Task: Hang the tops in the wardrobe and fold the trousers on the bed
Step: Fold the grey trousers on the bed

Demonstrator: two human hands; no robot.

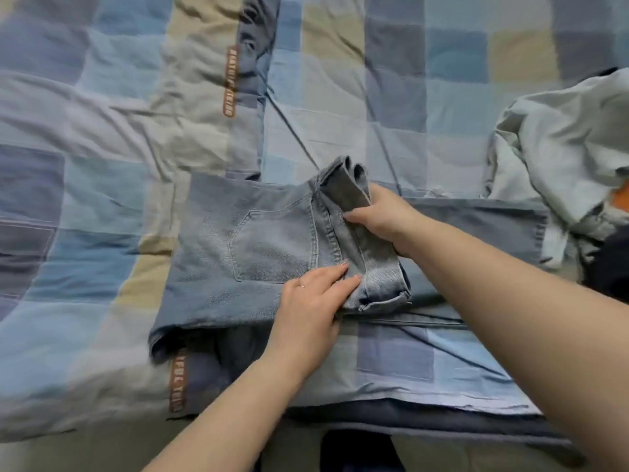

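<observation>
Light blue jeans (pixel 258 247) lie flat across the bed, back pocket up, waist end toward the left. The leg ends are doubled over on top into a thick fold (pixel 371 253) near the middle. My right hand (pixel 384 221) grips the far part of that fold, thumb on top. Flat on the fold's near edge rests my left hand (pixel 313 308), with its fingertips pinching the hem against the denim beneath. A ring shows on one left finger.
The bed wears a checked blue, grey and beige quilt (pixel 109 137), rumpled at the left. A heap of pale green clothing (pixel 561 155) with an orange patch lies at the right edge. The quilt's near edge (pixel 408 408) overhangs the bedside below my arms.
</observation>
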